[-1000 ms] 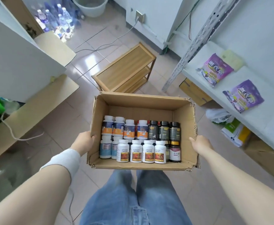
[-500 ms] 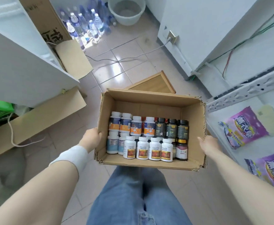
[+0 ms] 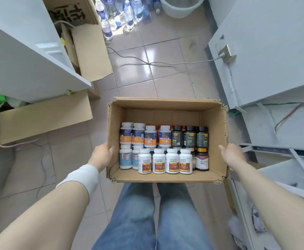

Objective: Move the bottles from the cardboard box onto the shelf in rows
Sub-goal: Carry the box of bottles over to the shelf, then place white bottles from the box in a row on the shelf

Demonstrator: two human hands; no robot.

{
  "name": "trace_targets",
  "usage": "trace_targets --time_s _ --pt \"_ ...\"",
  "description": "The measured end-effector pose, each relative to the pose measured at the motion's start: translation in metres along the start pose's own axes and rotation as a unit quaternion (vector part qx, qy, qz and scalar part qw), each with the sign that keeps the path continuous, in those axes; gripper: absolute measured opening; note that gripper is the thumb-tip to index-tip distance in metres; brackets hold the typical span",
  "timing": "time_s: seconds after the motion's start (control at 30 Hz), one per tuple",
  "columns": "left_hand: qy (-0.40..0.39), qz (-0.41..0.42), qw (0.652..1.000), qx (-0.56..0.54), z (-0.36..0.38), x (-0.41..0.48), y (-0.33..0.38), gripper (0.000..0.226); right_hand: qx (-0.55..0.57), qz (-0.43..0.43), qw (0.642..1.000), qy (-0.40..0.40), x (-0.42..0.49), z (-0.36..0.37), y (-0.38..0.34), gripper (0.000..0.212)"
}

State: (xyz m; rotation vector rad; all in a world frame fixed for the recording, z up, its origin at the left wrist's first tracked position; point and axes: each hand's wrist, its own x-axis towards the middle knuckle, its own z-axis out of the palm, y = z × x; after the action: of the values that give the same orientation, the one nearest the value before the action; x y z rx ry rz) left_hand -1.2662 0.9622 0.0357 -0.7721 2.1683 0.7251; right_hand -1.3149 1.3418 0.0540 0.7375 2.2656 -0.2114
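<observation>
An open cardboard box (image 3: 167, 107) is carried in front of me above my legs. My left hand (image 3: 100, 156) grips its left wall and my right hand (image 3: 231, 156) grips its right wall. Inside stand several bottles: white ones with orange labels (image 3: 150, 137) at the back left, black ones (image 3: 190, 137) at the back right, white ones with red labels (image 3: 165, 163) in front, pale blue-labelled ones (image 3: 125, 158) at the front left and a dark purple one (image 3: 202, 160) at the front right. The white metal shelf (image 3: 281, 170) is at the right edge.
A white cabinet (image 3: 21, 56) and flattened cardboard (image 3: 39, 116) stand on the left. A cable (image 3: 147, 63) crosses the tiled floor to a wall socket (image 3: 227, 55). Water bottles (image 3: 118, 13) and a grey bucket (image 3: 180, 6) are at the far end.
My view has swung left and down the aisle with the box still held in both hands. The shelf with purple bags has slid out to the right and the wooden stool is gone from view.
</observation>
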Motion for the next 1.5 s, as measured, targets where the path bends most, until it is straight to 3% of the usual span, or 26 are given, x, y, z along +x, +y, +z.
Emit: trace_targets --time_s 0.23,0.57,0.77,0.87,0.97,1.03,1.1,1.2,1.37,1.5 --pt "0.006 -0.077 0.997 -0.028 0.033 0.051 0.014 0.036 -0.050 -0.059 0.997 -0.022 0.095 -0.005 -0.048 0.043" --pt "0.018 -0.097 0.995 -0.019 0.048 0.083 0.023 0.037 -0.085 -0.072 0.994 -0.013 0.145 -0.006 -0.074 0.042" --pt "0.064 -0.152 0.981 -0.097 0.059 0.075 0.035 0.043 -0.004 -0.067 0.998 0.006 0.135 0.005 -0.069 0.050" --pt "0.102 -0.144 0.959 -0.223 0.068 0.053 0.056 0.075 0.100 -0.089 0.988 0.076 0.110 0.008 -0.064 0.064" --pt "0.212 -0.014 0.976 -0.051 0.083 0.030 0.088 0.078 0.107 -0.185 0.959 0.186 0.068 0.017 -0.054 0.056" --pt "0.184 0.105 0.977 0.031 0.092 0.027 0.110 0.064 0.076 -0.243 0.957 0.137 0.054 0.029 -0.050 0.049" --pt "0.087 0.158 0.982 0.056 0.106 0.035 0.131 0.050 0.041 -0.242 0.969 0.016 0.055 0.047 -0.049 0.049" --pt "0.015 0.163 0.980 0.111 0.125 0.063 0.151 0.044 0.013 -0.193 0.977 -0.094 0.073 0.065 -0.055 0.058" --pt "-0.041 0.127 0.967 0.217 0.141 0.098 0.162 0.049 -0.040 -0.158 0.976 -0.146 0.103 0.075 -0.071 0.075" --pt "-0.054 0.119 0.966 0.225 0.148 0.105 0.167 0.049 -0.093 -0.163 0.966 -0.180 0.111 0.070 -0.080 0.077"
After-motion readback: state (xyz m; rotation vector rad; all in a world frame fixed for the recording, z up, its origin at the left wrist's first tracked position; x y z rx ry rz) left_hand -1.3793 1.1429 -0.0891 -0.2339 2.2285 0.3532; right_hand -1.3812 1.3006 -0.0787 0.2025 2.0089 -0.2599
